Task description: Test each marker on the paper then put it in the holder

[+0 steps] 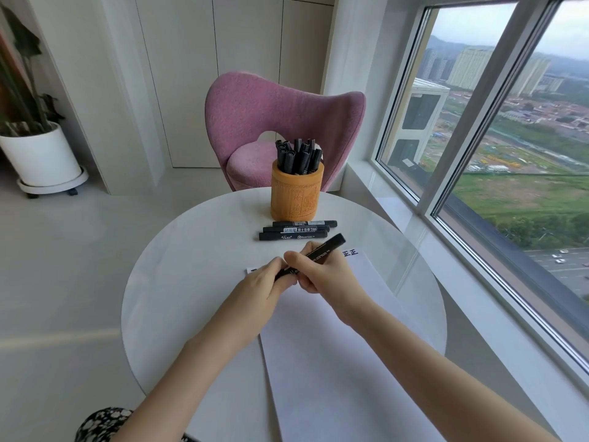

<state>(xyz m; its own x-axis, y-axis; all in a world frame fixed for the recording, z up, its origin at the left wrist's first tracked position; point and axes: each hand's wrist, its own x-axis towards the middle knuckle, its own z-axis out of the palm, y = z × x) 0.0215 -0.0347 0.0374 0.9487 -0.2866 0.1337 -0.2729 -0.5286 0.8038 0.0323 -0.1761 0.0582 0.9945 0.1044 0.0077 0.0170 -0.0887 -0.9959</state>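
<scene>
A black marker (328,245) is held slanted above the white paper (334,362). My right hand (322,271) grips its barrel, and my left hand (263,282) pinches its lower end, where the cap or tip is hidden by my fingers. Black marks show at the paper's far edge (350,252). Three more black markers (296,230) lie side by side on the round white table (191,250), just before the orange carved holder (297,192), which holds several black markers upright.
A pink chair (280,122) stands behind the table. A large window (497,129) and its sill run along the right. A potted plant in a white pot (41,154) is at the far left on the floor.
</scene>
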